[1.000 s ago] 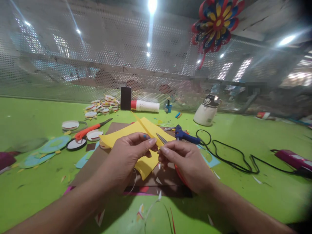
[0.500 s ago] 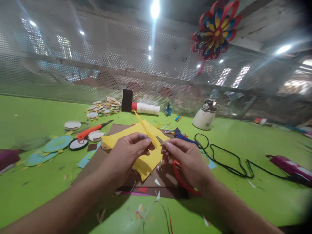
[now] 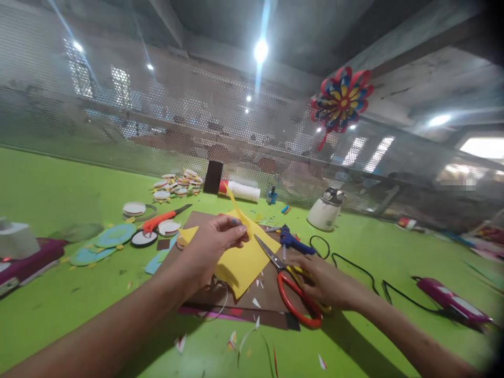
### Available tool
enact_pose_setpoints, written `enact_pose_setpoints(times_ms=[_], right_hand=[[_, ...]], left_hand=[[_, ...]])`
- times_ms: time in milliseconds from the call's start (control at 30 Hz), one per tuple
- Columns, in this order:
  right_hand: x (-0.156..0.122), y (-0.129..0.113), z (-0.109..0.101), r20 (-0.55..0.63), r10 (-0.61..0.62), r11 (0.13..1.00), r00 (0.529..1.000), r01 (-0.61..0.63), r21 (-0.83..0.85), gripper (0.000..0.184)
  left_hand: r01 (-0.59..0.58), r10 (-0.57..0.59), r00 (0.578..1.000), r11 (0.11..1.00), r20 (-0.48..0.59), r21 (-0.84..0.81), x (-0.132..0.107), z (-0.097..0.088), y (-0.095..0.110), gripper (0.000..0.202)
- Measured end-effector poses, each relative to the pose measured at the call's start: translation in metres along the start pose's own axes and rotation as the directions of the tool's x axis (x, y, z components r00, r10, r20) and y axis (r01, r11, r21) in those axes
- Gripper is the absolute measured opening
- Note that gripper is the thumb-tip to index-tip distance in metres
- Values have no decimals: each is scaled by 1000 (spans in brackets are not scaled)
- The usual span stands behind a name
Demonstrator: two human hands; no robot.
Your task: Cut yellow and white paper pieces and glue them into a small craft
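Observation:
My left hand [image 3: 226, 239] is closed, thumb and fingers pinching a narrow yellow paper strip [image 3: 232, 198] that points upward. Below it a larger sheet of yellow paper [image 3: 248, 262] lies at an angle over a brown board [image 3: 270, 289]. My right hand [image 3: 315, 278] has its fingers curled around the handle of a pair of scissors [image 3: 277, 262] with a red loop and a yellow part. The blades point up and left over the yellow sheet, slightly parted. Part of the handle is hidden by my fingers.
A blue glue gun [image 3: 295, 241] lies just beyond my right hand, its black cord running right to a purple power strip [image 3: 452, 299]. Orange-handled scissors [image 3: 159, 221] and blue paper rings [image 3: 114, 235] lie left. A white kettle-shaped container [image 3: 325, 212] stands behind. Paper scraps litter the front.
My right hand has drawn back to the right, away from the left hand, and the scissors' blades have come into view. The left hand still pinches the yellow strip. The camera view has tilted up.

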State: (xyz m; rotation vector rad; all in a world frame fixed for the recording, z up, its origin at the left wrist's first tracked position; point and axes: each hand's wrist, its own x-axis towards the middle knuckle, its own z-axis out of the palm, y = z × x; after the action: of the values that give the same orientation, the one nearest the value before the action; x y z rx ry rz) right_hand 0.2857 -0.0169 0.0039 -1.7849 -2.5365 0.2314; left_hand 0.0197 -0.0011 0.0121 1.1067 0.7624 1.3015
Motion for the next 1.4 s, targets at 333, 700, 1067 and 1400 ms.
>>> enact_pose_setpoints(times_ms=[333,700,1067,1400], right_hand=[[-3,-15,6,100,24,998,995,-18,-64,61],[18,3,17,-4,187,979,982,-186,84,32],[-21,-63,3,-326,52,685,944,204,699,42],[21,-127,31,-351,-93,474,932,352,807,46]], left_hand=[[-119,114,992,988,-51,-103,-1,-6,27,15],[-84,71,996,966,-62,-246,-10,-7,42,11],[-146,53,968,915,-247,-376,-13,3,42,4],[-130,37,976,891,-214,-434,-13,5,38,11]])
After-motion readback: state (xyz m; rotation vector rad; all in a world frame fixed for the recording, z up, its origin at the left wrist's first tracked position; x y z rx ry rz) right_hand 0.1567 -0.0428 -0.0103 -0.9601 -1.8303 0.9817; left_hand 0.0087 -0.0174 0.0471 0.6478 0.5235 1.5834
